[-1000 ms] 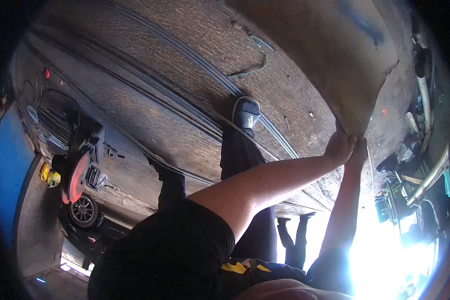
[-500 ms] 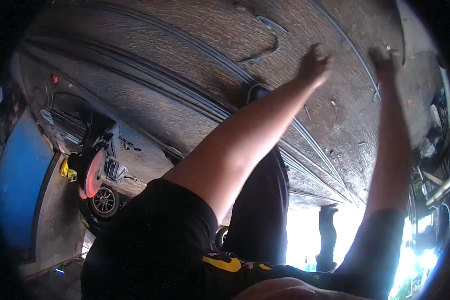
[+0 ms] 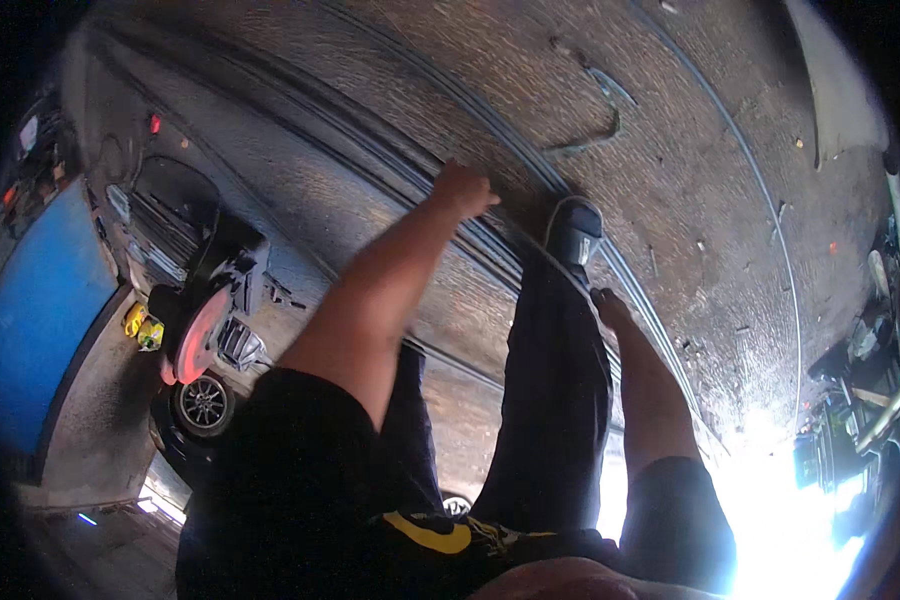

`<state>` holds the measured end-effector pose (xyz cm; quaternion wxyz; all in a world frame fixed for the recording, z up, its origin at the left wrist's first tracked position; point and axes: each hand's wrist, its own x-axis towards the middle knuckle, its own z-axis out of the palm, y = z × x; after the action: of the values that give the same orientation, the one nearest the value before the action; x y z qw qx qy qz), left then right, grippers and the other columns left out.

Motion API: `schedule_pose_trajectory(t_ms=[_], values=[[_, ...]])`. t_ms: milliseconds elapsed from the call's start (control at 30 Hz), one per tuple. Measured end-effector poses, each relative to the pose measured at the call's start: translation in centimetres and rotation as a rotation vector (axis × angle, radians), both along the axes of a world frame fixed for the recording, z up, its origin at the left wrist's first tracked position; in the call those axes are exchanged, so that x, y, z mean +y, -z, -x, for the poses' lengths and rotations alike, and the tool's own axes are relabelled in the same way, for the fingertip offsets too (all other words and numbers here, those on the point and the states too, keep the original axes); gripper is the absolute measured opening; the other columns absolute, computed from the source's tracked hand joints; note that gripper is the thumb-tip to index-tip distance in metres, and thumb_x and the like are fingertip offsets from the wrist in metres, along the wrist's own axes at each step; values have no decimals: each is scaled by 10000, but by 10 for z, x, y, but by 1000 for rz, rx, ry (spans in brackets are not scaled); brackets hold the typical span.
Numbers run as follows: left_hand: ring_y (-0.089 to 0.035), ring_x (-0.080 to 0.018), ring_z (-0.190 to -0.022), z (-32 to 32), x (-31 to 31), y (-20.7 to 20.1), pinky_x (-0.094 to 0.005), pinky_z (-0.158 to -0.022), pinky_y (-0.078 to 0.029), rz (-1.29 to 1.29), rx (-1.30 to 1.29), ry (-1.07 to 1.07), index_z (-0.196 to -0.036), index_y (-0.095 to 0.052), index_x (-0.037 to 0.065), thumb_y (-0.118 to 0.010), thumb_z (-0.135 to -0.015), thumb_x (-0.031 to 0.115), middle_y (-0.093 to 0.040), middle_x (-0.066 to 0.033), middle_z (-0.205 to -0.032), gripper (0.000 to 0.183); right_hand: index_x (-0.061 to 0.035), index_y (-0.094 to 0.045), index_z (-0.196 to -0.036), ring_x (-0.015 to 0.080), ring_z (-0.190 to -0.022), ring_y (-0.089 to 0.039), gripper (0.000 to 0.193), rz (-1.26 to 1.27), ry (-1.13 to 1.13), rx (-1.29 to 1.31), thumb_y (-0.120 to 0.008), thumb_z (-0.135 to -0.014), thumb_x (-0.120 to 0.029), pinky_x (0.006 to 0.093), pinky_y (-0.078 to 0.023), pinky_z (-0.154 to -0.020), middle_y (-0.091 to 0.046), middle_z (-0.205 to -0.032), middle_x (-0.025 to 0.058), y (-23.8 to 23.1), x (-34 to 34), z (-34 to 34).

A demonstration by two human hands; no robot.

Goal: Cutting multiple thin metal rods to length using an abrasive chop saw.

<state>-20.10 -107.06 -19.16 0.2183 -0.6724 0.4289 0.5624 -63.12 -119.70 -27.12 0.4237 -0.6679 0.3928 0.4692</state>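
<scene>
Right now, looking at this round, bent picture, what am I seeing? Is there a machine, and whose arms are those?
There is no machine here, just a person wearing a wide-angle camera on the head that looks down, which is why straight lines bend near the rim. The arms coming from the lower edge are the wearer's own. The left hand is curled into a fist out in front, and I can see nothing in it. The right hand hangs beside the leg, too dim to tell how it is held. Below is a shoe on a paved floor, crossed by long dark cables or hoses. At the left stands a car, with a blue wall beside it.
</scene>
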Motion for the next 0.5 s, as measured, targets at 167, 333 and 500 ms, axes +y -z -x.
schedule_pose_trajectory(t_ms=[167, 333, 500], values=[[-575, -343, -999, 10, 0, -26, -511, -956, -321, 94, -102, -72, -961, -662, -18, -434, -921, 467, -651, -193, -954, 538, -89, -577, -1085, 383, -991, -578, 369, -8, -216, -122, -434, -906, -378, 444, -460, -869, -611, -1046, 199, -12, 29, 23], [-609, -331, -948, 25, 5, -91, -492, -956, -338, 214, -143, -89, -887, -696, 40, -486, -884, 473, -664, -172, -908, 482, -84, -637, -983, 398, -1000, -571, 495, 105, -138, -123, -402, -893, -510, 467, -436, -839, -627, -1021, 211, -127, 19, 7], [-629, -318, -890, 42, 1, -166, -488, -920, -357, 361, -242, -81, -848, -705, 46, -479, -891, 459, -672, -159, -836, 473, -64, -651, -942, 413, -990, -573, 641, 173, 23, 5, -310, -884, -604, 502, -419, -844, -621, -1024, 234, -218, 5, -7]])
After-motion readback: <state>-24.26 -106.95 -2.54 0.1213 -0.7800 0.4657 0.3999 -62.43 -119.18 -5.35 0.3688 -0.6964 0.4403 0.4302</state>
